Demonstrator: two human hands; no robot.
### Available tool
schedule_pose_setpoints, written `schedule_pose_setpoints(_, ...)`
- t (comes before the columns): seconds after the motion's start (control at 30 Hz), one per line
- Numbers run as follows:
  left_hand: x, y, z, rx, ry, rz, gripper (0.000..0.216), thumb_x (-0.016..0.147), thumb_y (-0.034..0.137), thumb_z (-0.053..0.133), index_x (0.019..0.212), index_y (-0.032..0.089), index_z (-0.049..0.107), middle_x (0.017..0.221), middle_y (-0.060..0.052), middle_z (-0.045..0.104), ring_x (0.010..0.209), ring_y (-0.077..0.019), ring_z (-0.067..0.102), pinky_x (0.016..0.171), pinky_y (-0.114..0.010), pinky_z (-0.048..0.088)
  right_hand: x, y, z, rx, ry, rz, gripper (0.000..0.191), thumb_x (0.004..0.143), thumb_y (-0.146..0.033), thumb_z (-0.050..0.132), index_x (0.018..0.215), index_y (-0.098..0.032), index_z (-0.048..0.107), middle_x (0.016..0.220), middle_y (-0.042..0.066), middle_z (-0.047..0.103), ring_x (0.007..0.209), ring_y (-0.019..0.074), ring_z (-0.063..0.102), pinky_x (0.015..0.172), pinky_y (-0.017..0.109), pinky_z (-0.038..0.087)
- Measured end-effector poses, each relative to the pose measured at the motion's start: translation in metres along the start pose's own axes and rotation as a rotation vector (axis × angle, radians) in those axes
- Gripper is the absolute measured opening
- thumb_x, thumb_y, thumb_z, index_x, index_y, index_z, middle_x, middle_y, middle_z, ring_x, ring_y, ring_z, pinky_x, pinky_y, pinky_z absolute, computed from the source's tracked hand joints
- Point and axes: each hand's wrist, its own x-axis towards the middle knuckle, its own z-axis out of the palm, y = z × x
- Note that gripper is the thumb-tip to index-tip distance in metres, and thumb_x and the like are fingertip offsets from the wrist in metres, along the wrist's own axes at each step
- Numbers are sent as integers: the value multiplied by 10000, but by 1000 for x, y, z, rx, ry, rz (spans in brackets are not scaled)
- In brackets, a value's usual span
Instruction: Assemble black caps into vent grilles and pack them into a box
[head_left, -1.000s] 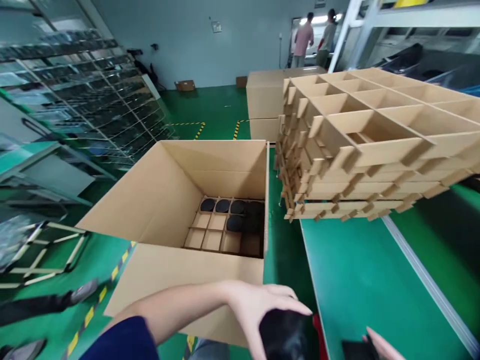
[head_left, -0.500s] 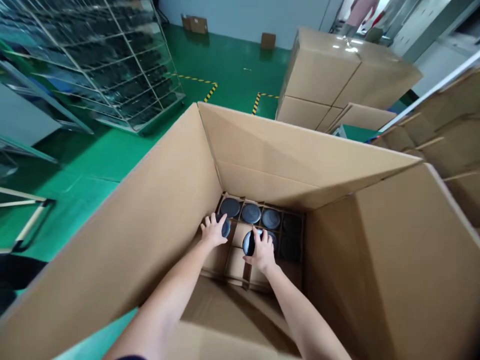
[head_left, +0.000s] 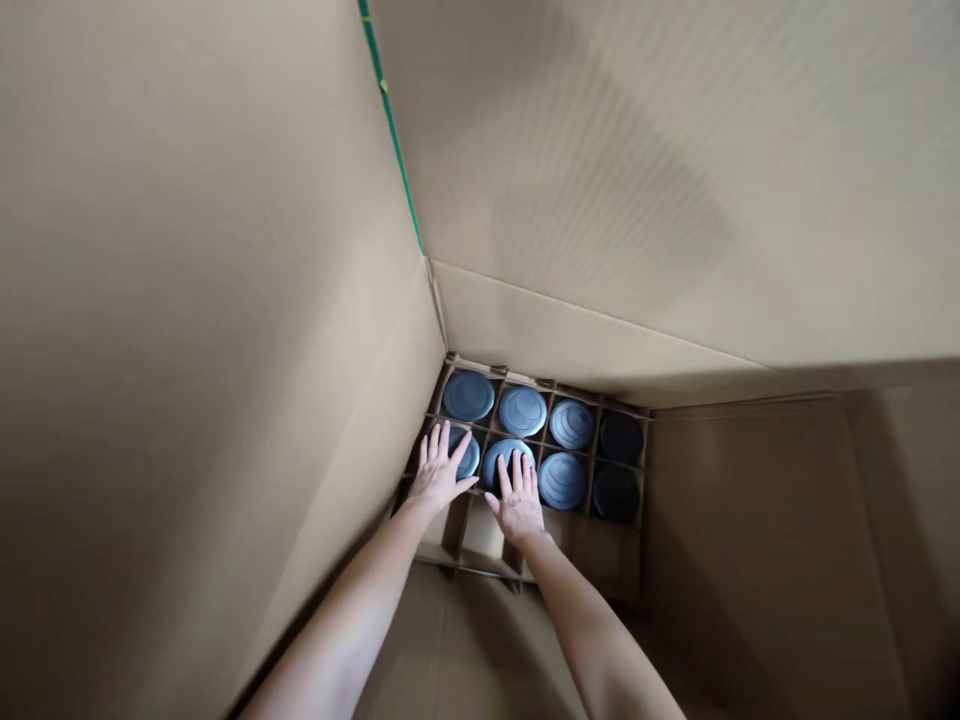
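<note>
Deep inside a cardboard box point(head_left: 337, 330), a cardboard divider grid point(head_left: 517, 432) holds several round, dark blue-grey pieces that look like discs or lids from above. My left hand point(head_left: 439, 473) lies over the leftmost round piece point(head_left: 469, 456) of the second row, fingers spread. Beside it, my right hand point(head_left: 519, 505) rests its stretched fingers on the neighbouring round piece point(head_left: 504, 456). Both pieces sit in their own cells. Just right of my right hand is another round piece point(head_left: 562, 480). How deep the pieces reach is hidden.
Tall box walls point(head_left: 675, 180) surround my arms on the sides I see. The back row has round pieces, among them one at the far left point(head_left: 469, 396). Nearer me, divider cells point(head_left: 484, 525) show bare cardboard. Green floor shows through a narrow corner gap point(head_left: 390, 125).
My view has moved down and closer into the box. The round piece my right hand held tilted now lies flat in a second-row cell, and my fingers have straightened.
</note>
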Motion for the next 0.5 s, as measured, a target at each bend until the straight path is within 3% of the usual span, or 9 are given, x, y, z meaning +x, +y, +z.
schedule_pose_setpoints(0.1, -1, -8, 16, 59, 60, 92, 749, 871, 489, 663, 1522, 238, 393, 1642, -232, 142, 1517, -401, 146, 1203, -620, 160, -9, 8, 13, -4, 53, -68, 750, 975, -477, 489, 1598, -173, 205, 1655, 171, 116, 1523, 367, 98, 1214, 545, 174)
schedule_pose_setpoints(0.23, 0, -20, 30, 130, 113, 241, 651, 936, 401, 582, 1528, 220, 380, 1639, -213, 178, 1521, -365, 162, 1204, -593, 209, -14, 15, 23, 19, 126, -85, 782, 956, -465, 538, 1598, -169, 205, 1650, 195, 107, 1523, 362, 114, 1218, 539, 172)
schedule_pose_setpoints(0.37, 0, -23, 39, 121, 132, 245, 631, 936, 447, 549, 1513, 230, 412, 1633, -149, 254, 1523, -346, 164, 1212, -572, 221, 1, 0, 16, 111, 66, -47, 919, 894, -596, 597, 1587, -118, 229, 1637, 234, 108, 1522, 381, 88, 1225, 572, 105)
schedule_pose_setpoints(0.43, -2, 5, 49, 72, 105, 299, 631, 928, 492, 545, 1496, 239, 439, 1622, -132, 293, 1518, -350, 178, 1215, -577, 211, 2, -11, 2, 187, -9, -13, 928, 882, -616, 606, 1577, -108, 261, 1637, 233, 106, 1523, 387, 69, 1224, 584, 90)
schedule_pose_setpoints(0.5, -14, 66, 66, -10, 51, 426, 618, 922, 512, 559, 1468, 235, 474, 1601, -144, 330, 1496, -359, 233, 1207, -581, 231, -18, -13, -17, 277, -62, 23, 859, 903, -598, 591, 1565, -136, 300, 1639, 208, 147, 1520, 381, 98, 1218, 596, 117)
